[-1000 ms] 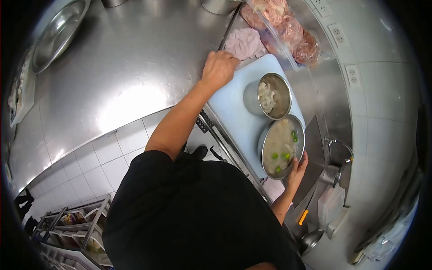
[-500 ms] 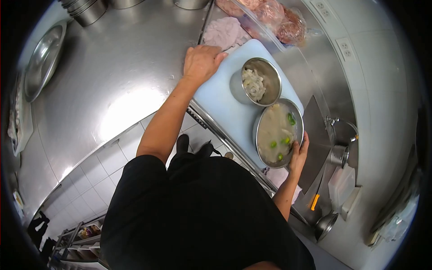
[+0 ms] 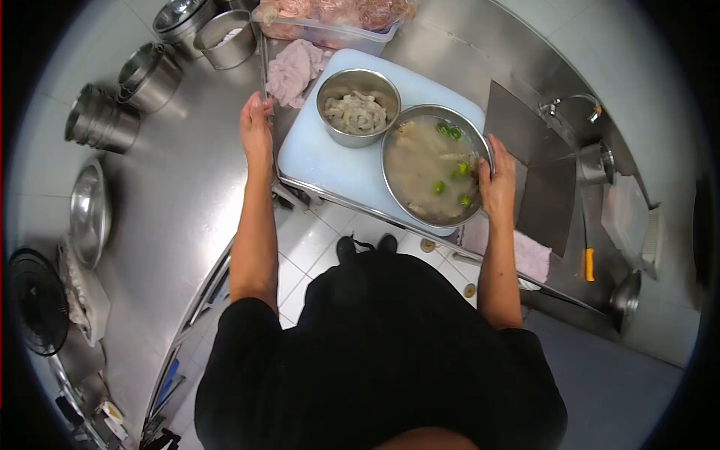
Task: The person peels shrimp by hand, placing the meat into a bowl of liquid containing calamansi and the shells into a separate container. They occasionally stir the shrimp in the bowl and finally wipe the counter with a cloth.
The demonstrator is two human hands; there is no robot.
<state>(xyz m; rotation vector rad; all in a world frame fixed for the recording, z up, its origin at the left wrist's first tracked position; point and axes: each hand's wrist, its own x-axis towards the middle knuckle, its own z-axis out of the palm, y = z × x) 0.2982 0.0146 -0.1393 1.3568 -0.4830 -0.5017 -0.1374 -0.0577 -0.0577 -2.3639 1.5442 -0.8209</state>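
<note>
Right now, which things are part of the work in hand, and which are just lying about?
In hand: right hand on the rim of the large steel bowl of liquid with limes; small steel bowl; white cutting board; left hand at the counter edge.

Lying about: stacked steel containers; pink cloth; tub of bagged meat; faucet.

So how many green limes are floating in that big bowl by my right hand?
5 limes: two touching at the far rim, one beside the right hand's thumb, two nearer you in the large bowl. Cloudy liquid may hide more.
</note>
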